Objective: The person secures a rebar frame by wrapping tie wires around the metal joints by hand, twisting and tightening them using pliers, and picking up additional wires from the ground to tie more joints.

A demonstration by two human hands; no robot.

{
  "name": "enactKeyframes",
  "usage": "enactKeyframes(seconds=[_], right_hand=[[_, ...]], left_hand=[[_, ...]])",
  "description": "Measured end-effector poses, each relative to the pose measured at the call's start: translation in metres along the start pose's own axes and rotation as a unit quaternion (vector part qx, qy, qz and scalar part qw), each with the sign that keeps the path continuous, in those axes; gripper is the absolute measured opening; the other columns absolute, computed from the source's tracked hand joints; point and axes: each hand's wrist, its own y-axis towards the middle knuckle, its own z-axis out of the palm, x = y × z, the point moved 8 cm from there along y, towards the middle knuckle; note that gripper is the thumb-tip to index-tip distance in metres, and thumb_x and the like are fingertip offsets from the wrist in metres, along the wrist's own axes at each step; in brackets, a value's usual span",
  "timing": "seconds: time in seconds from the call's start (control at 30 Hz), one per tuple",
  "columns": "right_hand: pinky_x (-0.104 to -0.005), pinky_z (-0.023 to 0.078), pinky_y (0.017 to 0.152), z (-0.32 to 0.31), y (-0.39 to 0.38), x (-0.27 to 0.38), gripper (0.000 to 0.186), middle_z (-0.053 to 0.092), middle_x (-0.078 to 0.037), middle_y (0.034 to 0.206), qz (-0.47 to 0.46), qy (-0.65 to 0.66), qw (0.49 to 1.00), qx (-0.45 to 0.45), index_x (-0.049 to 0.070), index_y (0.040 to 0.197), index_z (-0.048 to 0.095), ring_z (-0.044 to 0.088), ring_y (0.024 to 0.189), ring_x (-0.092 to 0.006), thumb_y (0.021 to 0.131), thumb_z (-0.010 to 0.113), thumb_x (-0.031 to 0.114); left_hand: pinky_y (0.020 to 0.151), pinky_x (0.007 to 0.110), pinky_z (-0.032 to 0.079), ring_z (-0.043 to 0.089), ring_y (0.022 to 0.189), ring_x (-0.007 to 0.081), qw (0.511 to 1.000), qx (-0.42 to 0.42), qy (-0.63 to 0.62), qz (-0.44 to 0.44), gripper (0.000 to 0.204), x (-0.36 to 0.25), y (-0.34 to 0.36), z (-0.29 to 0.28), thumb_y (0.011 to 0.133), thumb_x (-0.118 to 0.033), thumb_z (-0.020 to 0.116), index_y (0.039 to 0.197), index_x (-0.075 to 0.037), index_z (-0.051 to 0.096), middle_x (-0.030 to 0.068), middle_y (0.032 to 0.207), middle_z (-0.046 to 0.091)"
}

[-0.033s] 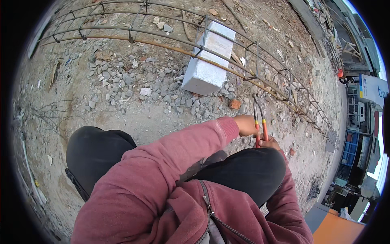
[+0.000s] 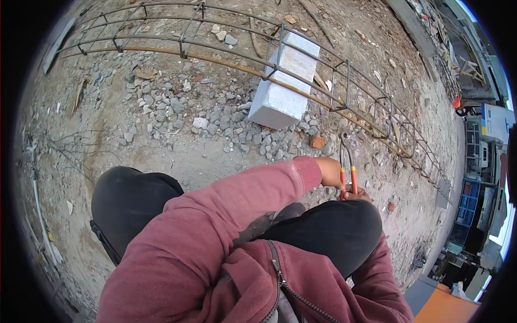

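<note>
Head view: squatting over dusty, rubble-strewn ground (image 2: 199, 153), holding long-handled steel pincers with orange-red grips and yellow bands (image 2: 353, 175) just beside the black-trousered right knee (image 2: 344, 223), metal end pointing away from the body and near a long, narrow cage of dark and rusty steel rods (image 2: 347, 83). Grasped near the bottom by the bare right hand (image 2: 357, 195), apparently closed around at least one grip; met from the left by the bare left hand (image 2: 329, 171), reaching across in a faded maroon sleeve (image 2: 237, 188). Best handled, by judgement, with one hand steadying each grip, pressing evenly, keeping skin out of the pinch between and leaving room beside the knee for the right wrist. Hidden from view: most of the left fingers and the lowest part of the grips. Impossible to tell: the firmness of the left hand's hold. Hard to make out: the gap between the jaws, small against similar-coloured soil, and any contact between the cage and the rough, white, rectangular block (image 2: 288, 99). Shrunken toward the lens rim: both cage ends.
</note>
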Motion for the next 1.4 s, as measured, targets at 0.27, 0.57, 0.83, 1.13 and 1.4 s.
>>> enactKeyframes(seconds=[0.27, 0.57, 0.83, 1.13, 1.4], right_hand=[[-0.0247, 0.046, 0.059, 0.351, -0.056, 0.007, 0.033, 0.059, -0.003, 0.075, -0.034, -0.065, 0.996, 0.054, -0.001, 0.107, 0.056, 0.056, 0.063, -0.0117, 0.076, 0.066, 0.007], [-0.0227, 0.043, 0.059, 0.177, 0.036, 0.108, 0.033, 0.058, -0.002, 0.076, -0.103, -0.198, 0.974, -0.037, -0.001, 0.107, 0.056, 0.053, 0.064, -0.0098, 0.076, 0.065, 0.005], [-0.0207, 0.042, 0.057, 0.111, -0.016, 0.198, 0.033, 0.055, -0.002, 0.078, -0.189, -0.367, 0.906, -0.094, 0.0, 0.108, 0.055, 0.051, 0.068, -0.0079, 0.076, 0.063, 0.006], [-0.0327, 0.048, 0.075, 0.462, 0.041, 0.155, 0.044, 0.06, -0.019, 0.099, -0.354, -0.548, 0.739, 0.168, -0.002, 0.113, 0.054, 0.061, 0.085, -0.0266, 0.074, 0.067, 0.013], [-0.0321, 0.048, 0.056, 0.403, 0.021, 0.171, 0.011, 0.062, -0.014, 0.065, -0.368, -0.615, 0.695, 0.061, 0.001, 0.081, 0.067, 0.062, 0.06, -0.0252, 0.073, 0.065, 0.006]], left_hand=[[0.054, 0.029, 0.051, 0.063, 0.063, 0.0168, 0.94, 0.048, 0.128, -0.312, 0.022, 0.107, -0.208, -0.165, 0.078, -0.02, 0.066, 0.083, 0.001, 0.066, 0.0072, 0.073, 0.065], [0.063, 0.032, 0.048, 0.062, 0.07, 0.0227, 0.657, -0.524, 0.157, -0.518, 0.013, 0.303, -0.617, -0.159, 0.074, -0.01, 0.059, 0.084, -0.007, 0.067, 0.0088, 0.076, 0.065], [0.09, 0.039, 0.039, 0.053, 0.095, 0.0183, 0.749, -0.424, 0.294, -0.415, 0.017, 0.379, -0.573, -0.062, 0.066, -0.012, 0.068, 0.082, -0.019, 0.069, -0.0009, 0.096, 0.056], [0.067, 0.029, 0.043, 0.052, 0.069, 0.0138, 0.75, -0.594, 0.289, -0.029, 0.009, 0.231, -0.401, -0.046, 0.066, -0.016, 0.06, 0.074, -0.015, 0.061, -0.003, 0.069, 0.049], [0.049, 0.029, 0.044, 0.054, 0.058, 0.0153, 0.754, -0.61, 0.224, 0.098, 0.011, 0.195, -0.382, -0.052, 0.074, -0.02, 0.066, 0.078, -0.012, 0.06, -0.0003, 0.064, 0.048]])
